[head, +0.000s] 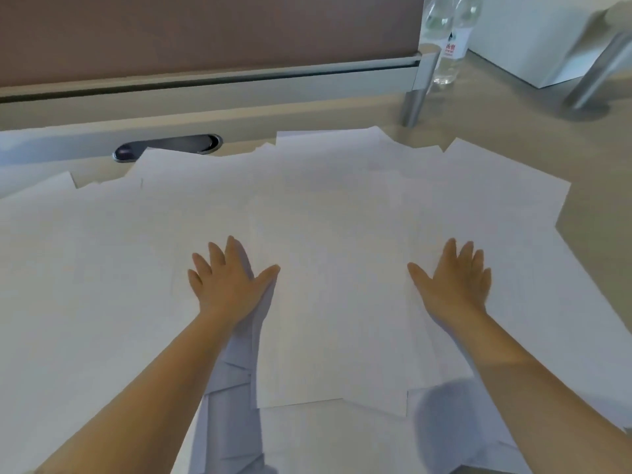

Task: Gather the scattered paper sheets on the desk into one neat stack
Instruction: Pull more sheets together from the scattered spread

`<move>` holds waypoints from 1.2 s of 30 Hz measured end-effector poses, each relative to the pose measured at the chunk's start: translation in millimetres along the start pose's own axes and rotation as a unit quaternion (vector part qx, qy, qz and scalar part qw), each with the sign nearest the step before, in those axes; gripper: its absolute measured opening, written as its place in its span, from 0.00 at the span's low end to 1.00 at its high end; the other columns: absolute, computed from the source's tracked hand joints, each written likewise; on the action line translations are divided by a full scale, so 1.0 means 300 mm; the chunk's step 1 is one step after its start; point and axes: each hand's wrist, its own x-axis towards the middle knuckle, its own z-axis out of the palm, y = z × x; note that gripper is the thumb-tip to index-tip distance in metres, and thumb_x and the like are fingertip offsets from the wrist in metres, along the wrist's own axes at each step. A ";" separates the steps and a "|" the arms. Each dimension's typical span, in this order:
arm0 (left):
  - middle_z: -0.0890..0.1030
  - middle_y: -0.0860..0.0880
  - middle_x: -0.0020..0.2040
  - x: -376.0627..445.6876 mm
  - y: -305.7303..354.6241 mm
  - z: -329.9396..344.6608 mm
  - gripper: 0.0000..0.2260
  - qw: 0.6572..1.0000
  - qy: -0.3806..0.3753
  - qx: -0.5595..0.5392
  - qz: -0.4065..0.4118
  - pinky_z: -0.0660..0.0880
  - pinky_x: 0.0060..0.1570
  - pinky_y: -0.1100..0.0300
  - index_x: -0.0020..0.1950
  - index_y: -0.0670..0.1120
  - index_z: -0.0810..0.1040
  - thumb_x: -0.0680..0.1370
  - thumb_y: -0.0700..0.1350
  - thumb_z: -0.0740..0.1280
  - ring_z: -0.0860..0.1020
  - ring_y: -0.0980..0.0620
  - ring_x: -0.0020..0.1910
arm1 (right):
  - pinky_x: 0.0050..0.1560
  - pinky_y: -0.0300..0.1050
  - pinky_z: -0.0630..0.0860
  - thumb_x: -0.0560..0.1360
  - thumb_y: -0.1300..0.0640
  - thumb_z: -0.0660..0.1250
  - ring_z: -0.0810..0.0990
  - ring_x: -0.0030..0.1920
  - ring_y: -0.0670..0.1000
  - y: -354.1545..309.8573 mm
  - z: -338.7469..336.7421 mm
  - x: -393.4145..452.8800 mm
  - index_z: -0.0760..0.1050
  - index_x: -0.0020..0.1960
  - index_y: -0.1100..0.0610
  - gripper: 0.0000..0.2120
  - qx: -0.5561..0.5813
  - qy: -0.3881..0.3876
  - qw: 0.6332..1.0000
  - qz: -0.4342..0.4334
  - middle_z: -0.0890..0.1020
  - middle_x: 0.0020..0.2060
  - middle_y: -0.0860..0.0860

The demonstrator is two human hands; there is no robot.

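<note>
Several white paper sheets (335, 206) lie overlapping across most of the desk (591, 206), from the left edge of the view to the right. One sheet (328, 330) lies on top in the middle, between my hands. My left hand (229, 282) rests flat on the papers at that sheet's left edge, fingers spread and straight. On the right side of the same sheet lies my right hand (451, 282), also flat with straight fingers. Neither hand grips anything.
A brown partition (205, 32) with a grey rail runs along the back. A dark cable grommet (167, 147) sits in the desk by the papers' far edge. Clear water bottles (448, 39), a white box (533, 39) and a metal post (595, 77) stand at the back right.
</note>
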 end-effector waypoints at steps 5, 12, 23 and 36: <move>0.46 0.43 0.78 -0.003 0.044 0.026 0.39 0.997 -0.042 0.010 0.062 0.47 0.74 0.45 0.77 0.46 0.40 0.76 0.64 0.54 0.44 0.40 0.77 | 0.74 0.53 0.35 0.79 0.40 0.47 0.36 0.76 0.56 -0.008 0.033 0.015 0.35 0.75 0.60 0.37 0.025 -0.069 0.997 -0.041 0.37 0.75 0.58; 0.56 0.43 0.77 -0.017 0.074 -0.002 0.34 0.998 0.022 -0.050 0.039 0.59 0.70 0.47 0.76 0.45 0.52 0.77 0.60 0.58 0.59 0.41 0.74 | 0.73 0.52 0.58 0.77 0.44 0.57 0.58 0.74 0.58 -0.051 -0.017 0.006 0.50 0.76 0.59 0.34 0.120 -0.002 0.991 -0.066 0.59 0.74 0.57; 0.63 0.42 0.70 -0.035 0.052 -0.045 0.32 0.997 -0.012 -0.051 -0.055 0.63 0.63 0.45 0.73 0.46 0.56 0.75 0.61 0.61 0.62 0.38 0.68 | 0.64 0.52 0.62 0.76 0.41 0.57 0.64 0.67 0.57 -0.046 -0.026 0.004 0.61 0.67 0.58 0.27 0.037 0.000 0.999 -0.026 0.65 0.67 0.55; 0.60 0.39 0.70 -0.016 0.014 -0.111 0.34 0.938 -0.077 -0.297 -0.162 0.67 0.63 0.47 0.74 0.46 0.57 0.74 0.57 0.66 0.66 0.36 0.66 | 0.58 0.53 0.73 0.72 0.64 0.67 0.75 0.59 0.62 -0.101 -0.052 -0.017 0.64 0.66 0.69 0.25 0.333 -0.085 0.937 0.055 0.74 0.59 0.64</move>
